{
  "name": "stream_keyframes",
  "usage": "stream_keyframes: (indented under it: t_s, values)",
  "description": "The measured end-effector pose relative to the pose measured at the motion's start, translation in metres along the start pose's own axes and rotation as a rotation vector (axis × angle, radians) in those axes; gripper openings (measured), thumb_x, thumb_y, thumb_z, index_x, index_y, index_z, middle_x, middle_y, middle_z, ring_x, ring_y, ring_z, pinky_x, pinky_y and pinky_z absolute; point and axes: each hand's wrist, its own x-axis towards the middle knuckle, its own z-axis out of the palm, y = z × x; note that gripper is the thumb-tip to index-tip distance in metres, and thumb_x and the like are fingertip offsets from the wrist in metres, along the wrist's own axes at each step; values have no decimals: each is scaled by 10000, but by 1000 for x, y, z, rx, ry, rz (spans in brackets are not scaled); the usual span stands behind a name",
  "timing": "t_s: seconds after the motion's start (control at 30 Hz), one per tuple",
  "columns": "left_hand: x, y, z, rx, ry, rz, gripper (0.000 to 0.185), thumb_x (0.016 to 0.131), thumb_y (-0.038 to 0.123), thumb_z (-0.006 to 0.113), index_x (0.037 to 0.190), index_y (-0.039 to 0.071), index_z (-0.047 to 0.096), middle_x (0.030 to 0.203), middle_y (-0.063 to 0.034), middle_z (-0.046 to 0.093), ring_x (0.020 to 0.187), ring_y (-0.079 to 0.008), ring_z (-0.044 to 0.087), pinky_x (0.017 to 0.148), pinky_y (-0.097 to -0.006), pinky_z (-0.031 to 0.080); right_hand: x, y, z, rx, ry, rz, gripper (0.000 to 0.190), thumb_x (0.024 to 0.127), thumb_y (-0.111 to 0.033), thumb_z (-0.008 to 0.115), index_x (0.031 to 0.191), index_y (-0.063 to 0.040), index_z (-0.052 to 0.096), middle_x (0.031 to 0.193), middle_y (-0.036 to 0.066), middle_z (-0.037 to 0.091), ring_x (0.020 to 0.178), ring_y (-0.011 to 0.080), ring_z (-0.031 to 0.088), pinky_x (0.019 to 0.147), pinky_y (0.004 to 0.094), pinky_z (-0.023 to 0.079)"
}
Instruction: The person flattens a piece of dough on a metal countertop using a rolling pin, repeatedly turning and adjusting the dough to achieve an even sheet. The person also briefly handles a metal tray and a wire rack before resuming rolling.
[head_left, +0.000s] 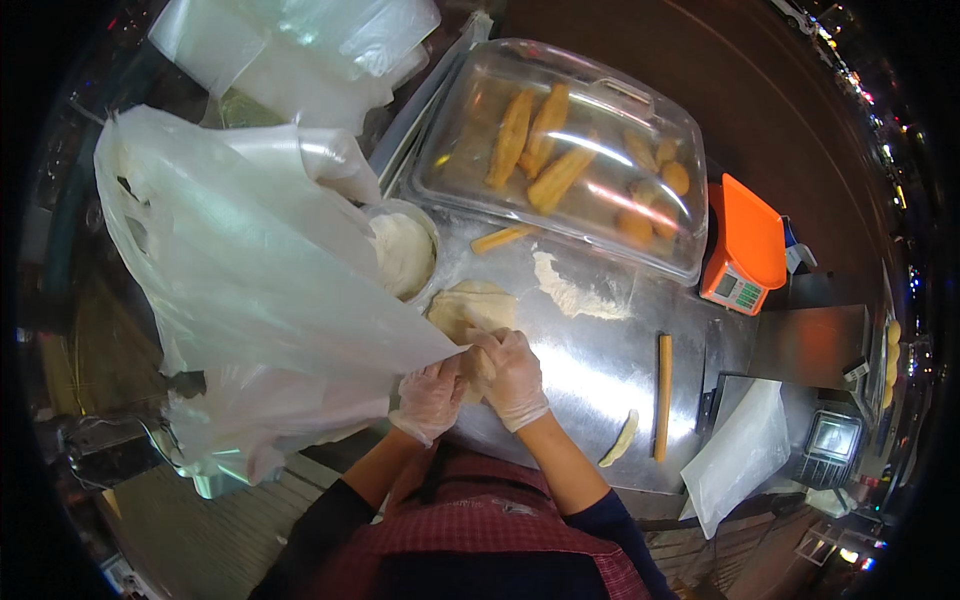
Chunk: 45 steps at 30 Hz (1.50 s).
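Observation:
Both hands wear clear plastic gloves and meet near the front edge of the metal table, below a flattened round of dough. My left hand is closed on the lower corner of a large translucent plastic bag, which stretches up to the left. My right hand touches it, its fingers curled by the same corner; a pale piece, perhaps dough, shows between the hands. Whether the right fingers hold the bag or that piece cannot be told. Behind the dough round stands a round container of dough, partly covered by the bag.
Fried dough sticks and round pieces lie under a clear plastic cover. An orange digital scale stands right of it. Loose flour, a wooden rolling stick, a dough strip and a plastic bag are on the right.

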Motion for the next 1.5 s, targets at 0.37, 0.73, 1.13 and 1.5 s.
stream_keyframes:
  t_s: [0.37, 0.73, 1.13, 1.5]
  values:
    - [-9, -2, -6, 19, -42, -21, 537, 868, 146, 662, 1376, -10, 584, 1354, -235, 585, 1205, -470, 552, 1006, -555, 461, -10, 48, -4, 82, 7, 165, 266, 818, -18, 745, 1073, -72, 691, 1009, 131, 685, 868, 348, 666, 739, 438, 570]
    - [-24, -8, 7, -36, 3, 59, 573, 889, 175, 682, 1411, -32, 572, 1447, -225, 541, 1295, -445, 525, 1112, -531, 440, 50, 28, -13, 128, -8, -89, 141, 832, -48, 714, 950, -121, 740, 944, 102, 745, 887, 347, 690, 775, 404, 559]
    - [-33, -12, 10, -93, 6, 66, 585, 918, 151, 663, 1454, -45, 533, 1517, -242, 488, 1413, -472, 452, 1186, -536, 393, 60, 68, -12, 55, -96, 131, 166, 913, -126, 689, 1058, -159, 763, 994, 127, 754, 961, 357, 709, 820, 453, 579]
    - [-43, -18, 14, -26, 18, 56, 660, 904, 155, 675, 1503, -41, 479, 1521, -266, 485, 1396, -482, 478, 1168, -549, 406, -4, 61, -29, 348, 145, 362, 152, 906, -94, 706, 1055, -64, 717, 959, 163, 730, 874, 375, 702, 783, 467, 580]
